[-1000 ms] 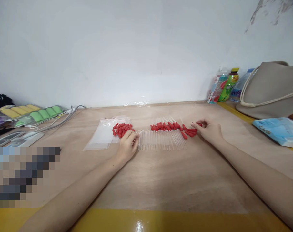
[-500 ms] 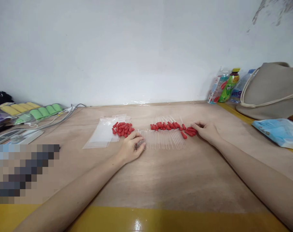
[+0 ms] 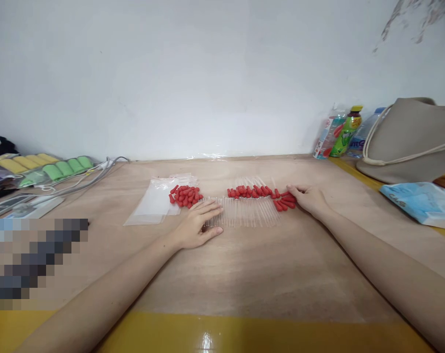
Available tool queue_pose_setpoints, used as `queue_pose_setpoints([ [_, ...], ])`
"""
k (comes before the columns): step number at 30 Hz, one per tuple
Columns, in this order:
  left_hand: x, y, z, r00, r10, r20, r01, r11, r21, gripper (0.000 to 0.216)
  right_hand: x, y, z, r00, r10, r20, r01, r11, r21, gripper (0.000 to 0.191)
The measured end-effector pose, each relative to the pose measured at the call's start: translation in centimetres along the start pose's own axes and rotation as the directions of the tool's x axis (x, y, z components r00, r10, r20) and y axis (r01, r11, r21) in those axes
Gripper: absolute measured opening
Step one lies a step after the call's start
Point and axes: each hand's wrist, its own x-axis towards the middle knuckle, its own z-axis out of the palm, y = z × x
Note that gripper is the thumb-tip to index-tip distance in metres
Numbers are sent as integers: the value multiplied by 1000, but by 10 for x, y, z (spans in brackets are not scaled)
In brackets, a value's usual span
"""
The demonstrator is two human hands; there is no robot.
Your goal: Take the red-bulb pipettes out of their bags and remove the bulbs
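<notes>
Thin clear tubes (image 3: pixel 244 213), probably glass droppers, lie side by side in a row in front of me. Red rubber bulbs (image 3: pixel 250 191) form a line across their far ends, and more tubes stick out behind. My left hand (image 3: pixel 198 223) rests over the row's left end, fingers apart and thumb stretched out, gripping nothing. At the right end, the bent fingers of my right hand (image 3: pixel 307 200) are closed against a few red bulbs (image 3: pixel 286 201); their exact grip is partly hidden. A loose pile of red bulbs (image 3: pixel 185 196) lies beyond my left hand, partly on clear plastic bags (image 3: pixel 145 206).
Drink bottles (image 3: pixel 347 130) and a grey-beige bag (image 3: pixel 406 137) stand at the right back, with a blue packet (image 3: pixel 421 203) before them. Left are a power strip (image 3: pixel 35 208) with cables and packs of green rolls (image 3: pixel 66 169). A white wall (image 3: pixel 222 78) bounds the table.
My left hand's fingers have spread and its thumb has moved off the tubes. My right hand has shifted slightly left, and the bulbs beside it lie closer to the row's right end.
</notes>
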Motion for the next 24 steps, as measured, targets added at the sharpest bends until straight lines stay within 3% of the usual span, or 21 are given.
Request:
queue_pose_setpoints([
  [4,0,-4,1,997,-17,74,21,998,-52,44,3,3,0,1000,-21,4,21,1000,17,43],
  [8,0,-5,2,997,-44,57,48,995,-83,43,7,2,-1,1000,-9,1,9,999,47,42],
  [13,0,-5,4,996,-86,37,88,993,-74,42,22,-6,4,996,48,81,-51,998,28,38],
  [20,-1,-5,5,995,-96,-26,94,994,-48,42,41,-28,9,985,110,132,-94,988,-123,33],
  [24,-2,-5,5,995,-94,-26,93,995,-42,45,42,-42,11,957,226,182,-161,936,-314,26],
])
